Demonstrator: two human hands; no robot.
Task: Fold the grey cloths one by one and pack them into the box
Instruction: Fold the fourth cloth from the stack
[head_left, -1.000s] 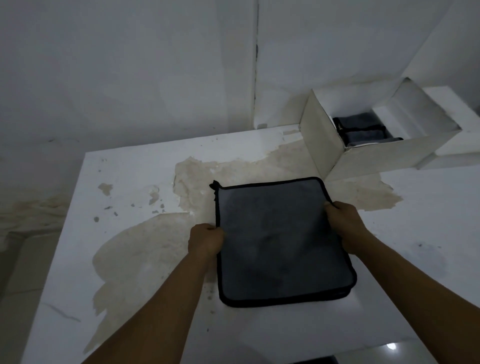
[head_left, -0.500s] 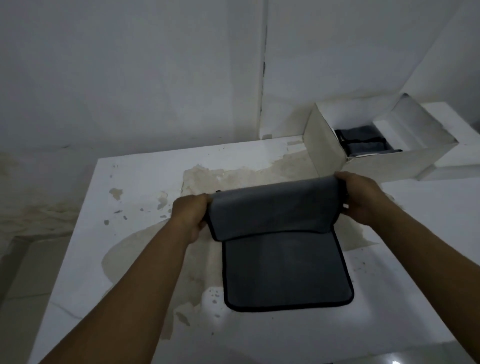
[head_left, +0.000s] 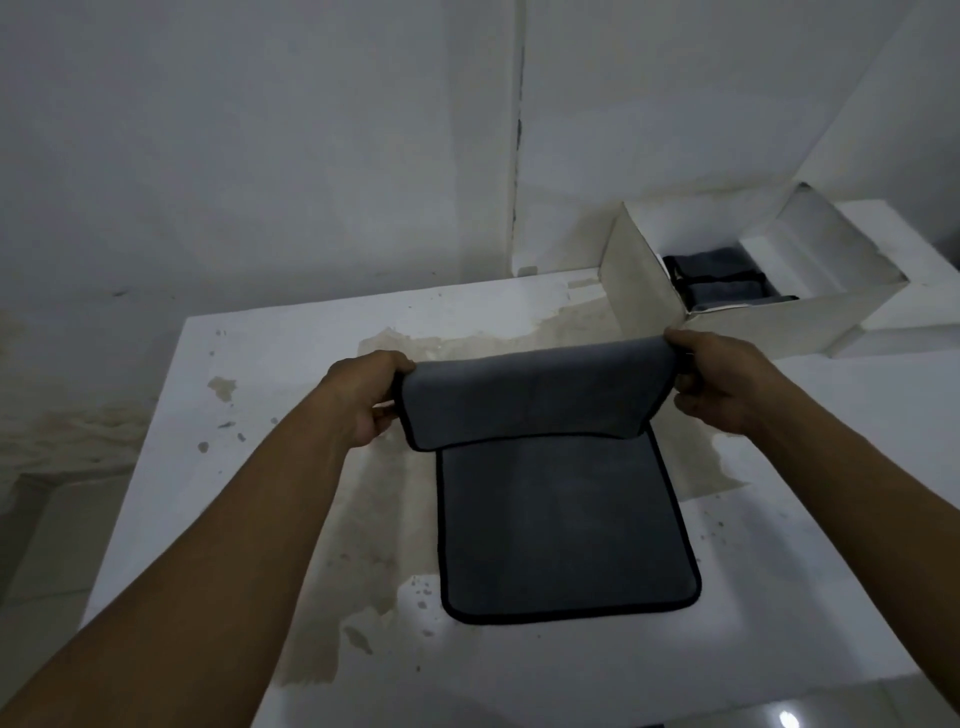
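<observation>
A grey cloth (head_left: 561, 530) with a black hem lies on the white table (head_left: 291, 364). Its far part is lifted and curls back over the near part. My left hand (head_left: 366, 397) grips the left end of the lifted fold. My right hand (head_left: 714, 379) grips the right end. The near half stays flat on the table. An open white box (head_left: 644, 280) stands at the far right and holds folded grey cloths (head_left: 719, 280).
The tabletop carries large tan stains and small chips. A white wall rises close behind the table. White blocks (head_left: 893, 332) sit beside the box at the far right. The table's left edge drops to the floor.
One second ago the cloth lay flat with my hands at its side edges. Both hands have since lifted its far part and brought it over toward me.
</observation>
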